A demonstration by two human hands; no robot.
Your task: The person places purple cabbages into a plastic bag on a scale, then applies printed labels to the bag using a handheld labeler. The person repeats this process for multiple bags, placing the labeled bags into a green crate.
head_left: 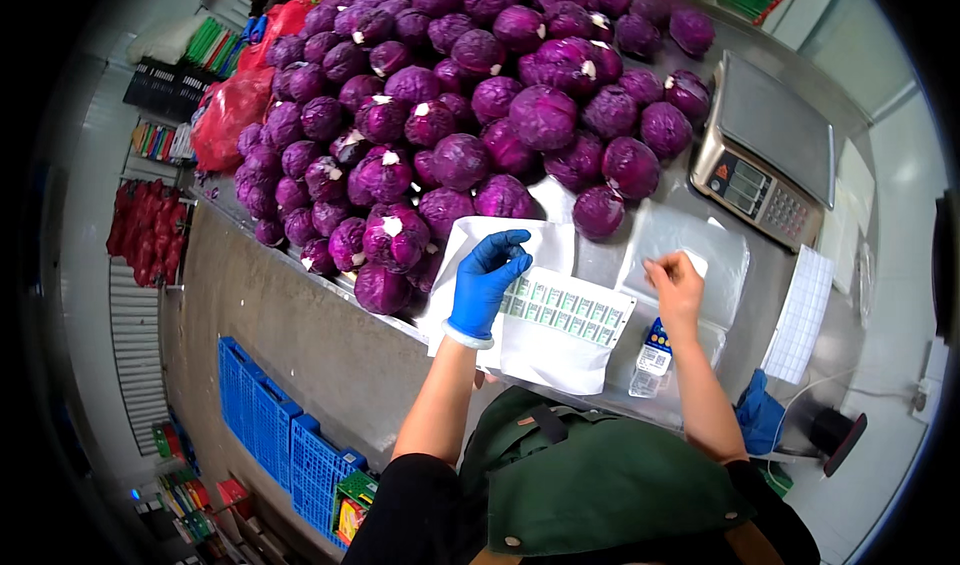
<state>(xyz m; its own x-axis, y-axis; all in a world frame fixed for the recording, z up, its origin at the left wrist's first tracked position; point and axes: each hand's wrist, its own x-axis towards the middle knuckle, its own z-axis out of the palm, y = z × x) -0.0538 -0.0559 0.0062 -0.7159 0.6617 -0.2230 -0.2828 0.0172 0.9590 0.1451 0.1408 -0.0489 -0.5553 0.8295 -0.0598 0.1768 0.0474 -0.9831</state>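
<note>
Nearest the camera is your green apron [615, 480], spread below the steel worktop. Beyond it, the step in hand appears to be working with the label sheet [572, 310], which lies over white paper [545, 362] in front of you. Your gloved left hand [483, 281] is over the sheet's left end, thumb and fingers curled close together; you may be pinching something thin, but I cannot tell. Your bare right hand [677, 287] is above the clear plastic [715, 265], fingertips bunched, a small white piece just beside them; whether you grip it is unclear. The next move seems to call for a light fingertip pinch and a steady sheet. The sheet looks thin and pale, with two rows of small green-and-white labels, its right end slanting toward you and its left end partly hidden by the glove.
</note>
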